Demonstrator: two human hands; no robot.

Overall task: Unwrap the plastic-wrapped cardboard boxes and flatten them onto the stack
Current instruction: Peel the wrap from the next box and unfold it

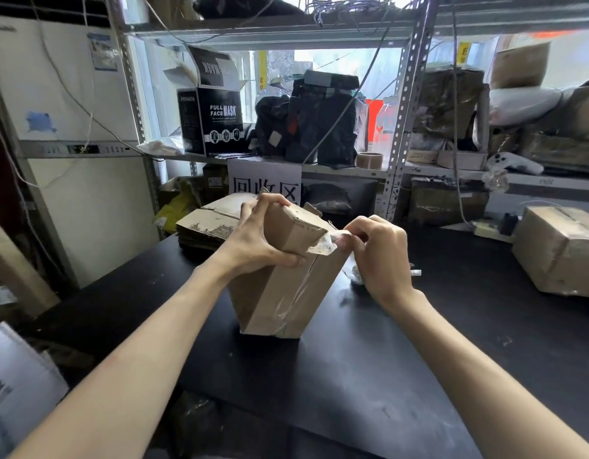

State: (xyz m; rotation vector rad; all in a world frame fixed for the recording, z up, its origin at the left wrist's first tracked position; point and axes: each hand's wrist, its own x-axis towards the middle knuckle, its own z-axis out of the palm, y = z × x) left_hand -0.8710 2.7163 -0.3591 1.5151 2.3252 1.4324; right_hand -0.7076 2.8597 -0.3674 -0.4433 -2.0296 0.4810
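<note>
- On the black table [352, 376], in the head view, the box [286, 286] stands on end and leans a little. That puts its top corner within easy reach of both hands.
- The left hand [263, 240] grips the box's upper end, thumb on the near face and fingers curled over the far edge. I read this as a brace, so the box does not tip or slide when the film is pulled.
- The right hand [379, 256] pinches a loose tab of film [322, 246] at the top right corner, fingertips closed on it. The tab runs from corner to fingers, so the step in hand looks like peeling.
- Lower down, shiny wrinkled film clings to the near right face, so the unwrapping seems only partly done.
- The stack [207, 226] of flat cardboard lies behind the left hand, toward the table's far side. It is near enough to take this box once flattened.
- A second box [558, 250], glossy with film, sits at the table's right, well apart, likely next in turn.
</note>
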